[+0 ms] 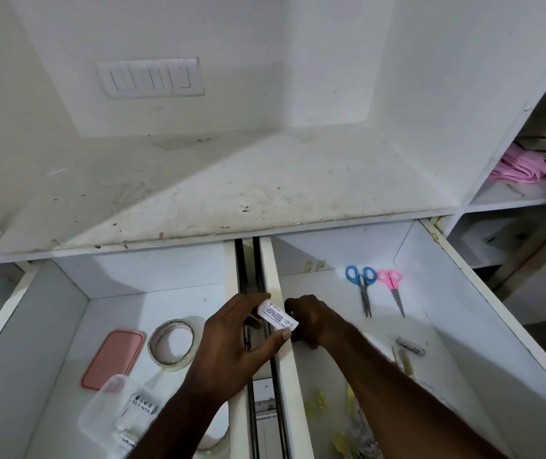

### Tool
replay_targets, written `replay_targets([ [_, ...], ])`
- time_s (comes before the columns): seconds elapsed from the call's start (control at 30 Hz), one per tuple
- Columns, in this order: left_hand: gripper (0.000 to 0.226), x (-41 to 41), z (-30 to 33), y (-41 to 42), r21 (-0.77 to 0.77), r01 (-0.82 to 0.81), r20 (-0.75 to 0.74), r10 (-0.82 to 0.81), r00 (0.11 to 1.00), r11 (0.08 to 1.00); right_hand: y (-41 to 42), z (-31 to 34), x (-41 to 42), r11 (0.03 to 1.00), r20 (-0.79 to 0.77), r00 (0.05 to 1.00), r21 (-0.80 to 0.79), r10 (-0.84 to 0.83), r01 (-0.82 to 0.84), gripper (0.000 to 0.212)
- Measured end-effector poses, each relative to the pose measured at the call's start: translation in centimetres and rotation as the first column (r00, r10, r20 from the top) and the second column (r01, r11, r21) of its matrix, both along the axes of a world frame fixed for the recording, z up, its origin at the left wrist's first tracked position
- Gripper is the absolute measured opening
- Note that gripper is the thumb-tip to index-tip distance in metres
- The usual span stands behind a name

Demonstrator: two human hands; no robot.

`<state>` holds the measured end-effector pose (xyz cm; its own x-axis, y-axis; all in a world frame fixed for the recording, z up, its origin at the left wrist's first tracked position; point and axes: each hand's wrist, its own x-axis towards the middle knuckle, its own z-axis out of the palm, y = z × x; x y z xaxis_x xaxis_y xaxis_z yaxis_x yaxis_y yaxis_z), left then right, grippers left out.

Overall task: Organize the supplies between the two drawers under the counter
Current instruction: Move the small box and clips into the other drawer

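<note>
Two white drawers stand pulled out under the counter (pixel 232 180). My left hand (pixel 232 342) pinches a small white printed box (pixel 277 317) between thumb and fingers, above the gap between the drawers. My right hand (pixel 311 321) is curled at the box's right end, just inside the right drawer (pixel 457 313); whether it grips the box is hidden. The left drawer (pixel 66 326) holds a pink lid (pixel 112 359), a roll of clear tape (pixel 172 344) and a clear plastic container (pixel 119 415). Blue scissors (pixel 362 289) and pink scissors (pixel 392 288) lie at the back of the right drawer.
A small metal clip (pixel 411 346) and yellow scraps (pixel 318 400) lie in the right drawer. A second tape roll (pixel 213 442) shows under my left forearm. Open shelves with pink cloth (pixel 523 167) stand at the right. A switch plate (pixel 150 77) is on the back wall.
</note>
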<state>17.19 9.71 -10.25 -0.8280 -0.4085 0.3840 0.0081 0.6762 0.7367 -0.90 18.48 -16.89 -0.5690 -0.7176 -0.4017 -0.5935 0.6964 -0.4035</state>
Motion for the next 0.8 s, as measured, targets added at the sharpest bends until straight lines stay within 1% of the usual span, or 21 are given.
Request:
replay_targets([
  [0.07,0.048,0.0,0.0,0.0,-0.001,0.002,-0.003,-0.002,1.0,1.0,-0.1,-0.4,-0.2,1.0,0.023,1.0,-0.004,-0.007,0.007,0.043],
  [0.17,0.049,0.0,0.1,0.0,0.003,0.002,-0.006,-0.002,1.0,1.0,0.1,-0.2,-1.0,0.996,0.129,0.99,-0.048,-0.063,0.07,0.045],
  [0.23,0.05,0.0,0.0,-0.1,0.008,0.001,-0.007,-0.001,1.0,1.0,0.6,0.7,-1.9,0.986,0.24,0.963,-0.081,-0.124,0.148,0.045],
  [0.27,0.05,0.0,0.0,-0.2,0.017,0.0,-0.011,0.0,1.0,1.0,0.9,1.4,-2.4,0.973,0.319,0.934,-0.111,-0.159,0.204,0.04],
  [0.3,0.049,0.0,0.1,-0.2,0.027,-0.001,-0.013,0.002,1.0,1.0,1.4,2.2,-2.7,0.954,0.403,0.898,-0.155,-0.176,0.257,0.035],
  [0.33,0.048,0.0,0.1,-0.2,0.038,-0.003,-0.019,0.004,1.0,0.999,1.8,3.2,-3.0,0.932,0.462,0.872,-0.216,-0.165,0.29,0.035],
  [0.4,0.048,0.0,0.2,-0.3,0.072,-0.01,-0.029,0.012,1.0,0.997,2.8,5.6,-3.4,0.886,0.528,0.844,-0.341,-0.096,0.314,0.042],
  [0.47,0.048,0.0,0.4,-0.4,0.143,-0.02,-0.036,0.025,0.999,0.989,3.5,8.2,-3.4,0.828,0.638,0.77,-0.443,0.022,0.344,0.045],
  [0.53,0.049,0.0,0.6,-0.5,0.227,-0.022,-0.038,0.031,0.999,0.974,3.8,10.6,-2.8,0.795,0.714,0.68,-0.503,0.163,0.338,0.043],
  [0.6,0.053,0.0,0.8,-0.3,0.33,-0.015,-0.047,0.033,0.998,0.944,3.9,12.0,-2.0,0.783,0.733,0.626,-0.542,0.264,0.304,0.043],
  [0.7,0.056,0.0,1.2,-0.1,0.515,0.033,-0.101,0.022,0.995,0.856,3.8,12.9,-1.0,0.768,0.73,0.592,-0.58,0.341,0.271,0.044],
  [0.8,0.055,0.2,2.0,-0.2,0.639,0.082,-0.163,0.03,0.986,0.765,3.5,13.3,-0.6,0.76,0.732,0.592,-0.583,0.337,0.287,0.045],
])
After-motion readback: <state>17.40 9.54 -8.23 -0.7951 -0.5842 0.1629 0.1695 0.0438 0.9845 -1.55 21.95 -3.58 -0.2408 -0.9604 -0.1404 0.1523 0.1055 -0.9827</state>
